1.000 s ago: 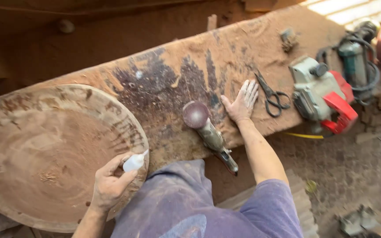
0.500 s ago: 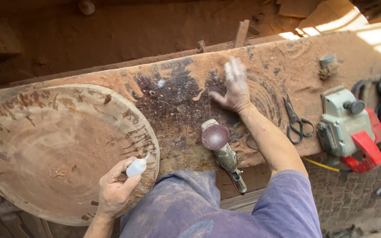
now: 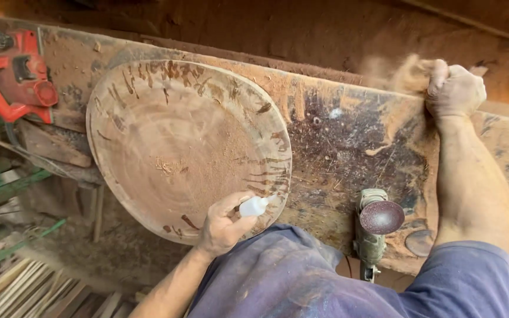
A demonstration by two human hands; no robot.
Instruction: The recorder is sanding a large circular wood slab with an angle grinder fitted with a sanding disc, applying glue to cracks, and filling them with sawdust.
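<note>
A large shallow wooden bowl [image 3: 178, 135] lies on a dusty wooden workbench [image 3: 337, 135]. My left hand [image 3: 222, 227] holds a small white squeeze bottle [image 3: 254, 205] at the bowl's near rim, nozzle pointing right. My right hand [image 3: 453, 88] is stretched to the bench's far edge, fingers curled over a pile of sawdust [image 3: 396, 73] that puffs into the air. An angle grinder [image 3: 375, 227] with a dark sanding disc lies on the bench near my lap, between my arms.
A red power tool [image 3: 16, 73] sits at the far left of the bench. Green metal framing [image 3: 1, 194] and pale wooden slats [image 3: 25, 291] are on the ground at the lower left. A dark stained patch [image 3: 354, 147] covers the bench's middle.
The view has swung left, so the scissors and right-side tools have left the frame. My right hand has reached from mid-bench to the far edge and stirred up sawdust. My left hand keeps the bottle.
</note>
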